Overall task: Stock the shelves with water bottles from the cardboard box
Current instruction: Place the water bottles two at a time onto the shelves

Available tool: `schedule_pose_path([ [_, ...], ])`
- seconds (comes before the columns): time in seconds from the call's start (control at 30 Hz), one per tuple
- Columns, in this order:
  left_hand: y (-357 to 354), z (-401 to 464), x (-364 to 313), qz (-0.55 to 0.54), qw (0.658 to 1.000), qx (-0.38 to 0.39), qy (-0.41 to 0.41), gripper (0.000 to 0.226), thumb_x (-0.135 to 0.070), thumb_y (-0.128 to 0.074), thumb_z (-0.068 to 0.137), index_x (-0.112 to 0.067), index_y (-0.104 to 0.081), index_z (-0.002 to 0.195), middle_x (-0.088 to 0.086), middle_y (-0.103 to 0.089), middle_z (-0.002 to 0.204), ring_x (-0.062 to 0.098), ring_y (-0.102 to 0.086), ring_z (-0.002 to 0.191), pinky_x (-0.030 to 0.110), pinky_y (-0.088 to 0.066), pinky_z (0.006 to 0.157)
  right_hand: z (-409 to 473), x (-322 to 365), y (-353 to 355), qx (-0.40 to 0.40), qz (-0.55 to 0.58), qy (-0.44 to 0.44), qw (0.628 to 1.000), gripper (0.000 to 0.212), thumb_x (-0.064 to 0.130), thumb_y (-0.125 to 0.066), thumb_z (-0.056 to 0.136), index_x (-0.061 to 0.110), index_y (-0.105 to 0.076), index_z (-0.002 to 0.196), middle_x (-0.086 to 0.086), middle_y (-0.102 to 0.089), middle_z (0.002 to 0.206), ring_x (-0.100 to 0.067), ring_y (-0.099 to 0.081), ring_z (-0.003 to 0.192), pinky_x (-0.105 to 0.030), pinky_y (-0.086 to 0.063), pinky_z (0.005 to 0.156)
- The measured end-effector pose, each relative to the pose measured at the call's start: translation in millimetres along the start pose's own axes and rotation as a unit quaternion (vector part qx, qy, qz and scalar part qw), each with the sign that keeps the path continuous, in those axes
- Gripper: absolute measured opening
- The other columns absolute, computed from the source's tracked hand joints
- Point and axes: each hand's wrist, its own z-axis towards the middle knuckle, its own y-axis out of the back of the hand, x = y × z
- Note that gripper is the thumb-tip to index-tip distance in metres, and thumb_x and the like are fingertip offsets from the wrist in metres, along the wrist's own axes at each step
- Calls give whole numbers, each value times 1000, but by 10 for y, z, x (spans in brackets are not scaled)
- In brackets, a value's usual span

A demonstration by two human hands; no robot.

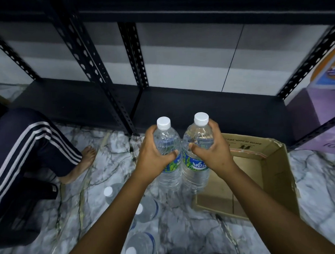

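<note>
Head view: two upright water bottles, touching, are held above the marble floor, the left bottle point(166, 146) clasped in the left hand's point(154, 156) closed grip, the right bottle point(199, 142) in the right hand's point(212, 153), beside the open cardboard box point(274, 172).

Single head-worn camera is looking forward and steeply down, close over marble floor point(186, 231), facing black shelving point(180, 99).

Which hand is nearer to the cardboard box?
The right. The right hand, gripping a bottle, is over the cardboard box's left edge. The left hand, holding the other bottle, sits farther left over the floor.
</note>
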Motion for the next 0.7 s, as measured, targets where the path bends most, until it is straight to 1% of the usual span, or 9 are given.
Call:
schedule_pose_path([
  [0.07, -30, 8, -166, 3, 1000, 6, -13, 83, -18, -83, 71, -35, -35, 135, -20, -54, 118, -5, -56, 109, 33, -51, 95, 3, 122, 133, -1, -7, -4, 1000, 75, 8, -81, 75, 43, -37, 126, 21, -54, 116, 15, -56, 100, -6, -46, 79],
  [0.1, -44, 16, -259, 6, 1000, 7, -20, 82, -16, -83, 72, -34, -34, 135, -22, -53, 118, -6, -55, 109, 31, -50, 94, 5, 186, 204, -2, -11, -5, 1000, 76, 10, -81, 75, 44, -37, 126, 23, -54, 116, 12, -56, 101, -10, -47, 82],
  [0.17, -79, 36, -443, 12, 999, 7, -34, 82, -17, -83, 72, -34, -35, 135, -19, -52, 119, 1, -56, 109, 33, -51, 95, 15, 308, 350, -9, -15, -2, 1000, 76, 11, -82, 75, 43, -37, 127, 23, -54, 116, 9, -56, 102, -16, -48, 84],
  [0.3, -175, 75, -785, 24, 998, 10, -52, 85, -27, -84, 69, -32, -34, 137, -5, -55, 127, 13, -57, 114, 41, -51, 97, 50, 537, 649, -17, -10, 7, 1000, 76, 11, -82, 74, 45, -39, 126, 17, -59, 116, 9, -60, 98, -17, -50, 81],
  [0.37, -224, 94, -961, 25, 998, 10, -58, 86, -32, -84, 67, -35, -34, 137, -4, -56, 127, 15, -58, 115, 44, -51, 97, 69, 653, 806, -18, -8, 14, 1000, 75, 10, -81, 75, 48, -38, 123, 20, -58, 114, 10, -60, 96, -15, -51, 78],
  [0.47, -288, 115, -1246, 26, 998, 4, -65, 88, -47, -80, 59, -43, -32, 133, -6, -57, 127, 16, -58, 115, 45, -52, 97, 104, 811, 1029, -23, -7, 26, 999, 72, 6, -80, 75, 48, -41, 118, 23, -59, 107, 15, -61, 90, -9, -51, 71],
  [0.5, -310, 122, -1363, 26, 997, -1, -69, 87, -48, -80, 59, -44, -33, 132, -6, -57, 127, 16, -59, 115, 45, -52, 97, 116, 878, 1110, -25, -3, 33, 999, 72, 4, -80, 76, 47, -41, 118, 23, -60, 106, 15, -62, 88, -7, -51, 70],
  [0.6, -350, 153, -1620, 24, 996, -3, -81, 85, -34, -84, 67, -39, -34, 135, -4, -56, 131, 18, -56, 119, 46, -50, 100, 154, 1039, 1280, -23, 0, 43, 999, 71, 3, -79, 76, 40, -42, 124, 19, -63, 106, 14, -63, 86, -7, -50, 70],
  [0.7, -371, 198, -1860, 25, 995, -5, -97, 87, -37, -84, 66, -41, -33, 136, -4, -56, 133, 19, -56, 121, 47, -49, 101, 212, 1212, 1448, -23, 4, 53, 998, 69, 1, -78, 76, 36, -43, 125, 14, -65, 104, 11, -64, 83, -7, -50, 68],
])
